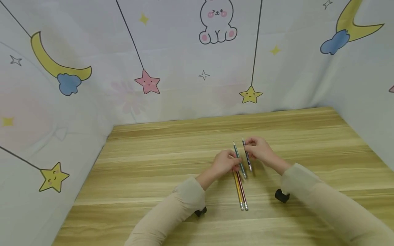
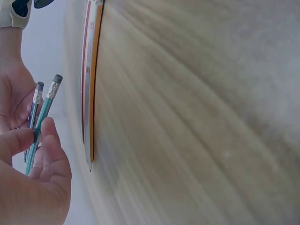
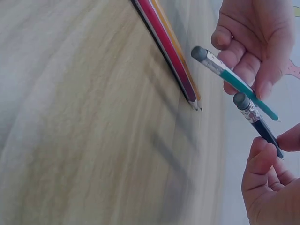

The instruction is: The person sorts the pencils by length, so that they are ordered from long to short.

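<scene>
Before a printed drape (image 1: 184,58), we see the left hand (image 1: 224,161), fingers pinching a teal pencil (image 3: 238,85); a yellow pencil (image 1: 238,189) and red pencil (image 1: 242,190) on the wood-grain surface (image 1: 154,153); the right hand (image 1: 259,149), fingers pinching a navy pencil (image 3: 262,129). The right wrist view shows both lying tips, hidden in the head view.

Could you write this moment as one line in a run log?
left hand: pinches teal pencil | right hand: pinches dark blue pencil | held pencils: above table | on table: yellow pencil, red pencil
</scene>
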Motion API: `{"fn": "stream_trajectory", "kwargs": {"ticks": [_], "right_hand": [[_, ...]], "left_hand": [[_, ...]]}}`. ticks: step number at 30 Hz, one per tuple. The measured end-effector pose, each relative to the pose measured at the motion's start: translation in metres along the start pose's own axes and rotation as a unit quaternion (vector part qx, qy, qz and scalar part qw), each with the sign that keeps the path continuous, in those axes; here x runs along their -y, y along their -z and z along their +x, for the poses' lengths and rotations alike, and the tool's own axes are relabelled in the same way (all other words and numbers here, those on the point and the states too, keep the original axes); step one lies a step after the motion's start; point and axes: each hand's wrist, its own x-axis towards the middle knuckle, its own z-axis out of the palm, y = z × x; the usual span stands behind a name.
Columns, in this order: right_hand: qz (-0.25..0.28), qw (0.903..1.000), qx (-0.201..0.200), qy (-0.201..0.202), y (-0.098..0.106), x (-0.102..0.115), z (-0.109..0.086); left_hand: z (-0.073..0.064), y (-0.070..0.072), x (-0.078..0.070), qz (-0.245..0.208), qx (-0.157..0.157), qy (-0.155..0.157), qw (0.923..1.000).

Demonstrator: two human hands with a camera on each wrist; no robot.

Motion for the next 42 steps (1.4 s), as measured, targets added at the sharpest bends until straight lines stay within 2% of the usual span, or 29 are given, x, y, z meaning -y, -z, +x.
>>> {"fn": "stream_trajectory", "kwargs": {"ticks": [12,17,21,32,42], "right_hand": [[0.014,0.9998,0.012,0.007,0.007,-0.010,-0.012],[0.009,0.9999,0.011,0.000,0.007,-0.013,-0.015],[0.009,0.9999,0.009,-0.002,0.007,-0.013,-0.017],[0.006,0.9998,0.017,-0.004,0.007,-0.013,-0.023],[0.014,0.9997,0.017,0.004,0.008,-0.016,-0.025]], "left_hand": [[-0.014,-0.013,0.005,-0.001,0.035,0.005,0.9994],[-0.019,-0.019,0.007,0.011,0.043,0.005,0.9990],[-0.024,-0.025,0.009,0.030,0.049,-0.007,0.9983],[-0.033,-0.040,0.011,0.090,0.020,-0.002,0.9957],[-0.038,-0.046,0.011,0.162,0.010,-0.031,0.9862]]}}
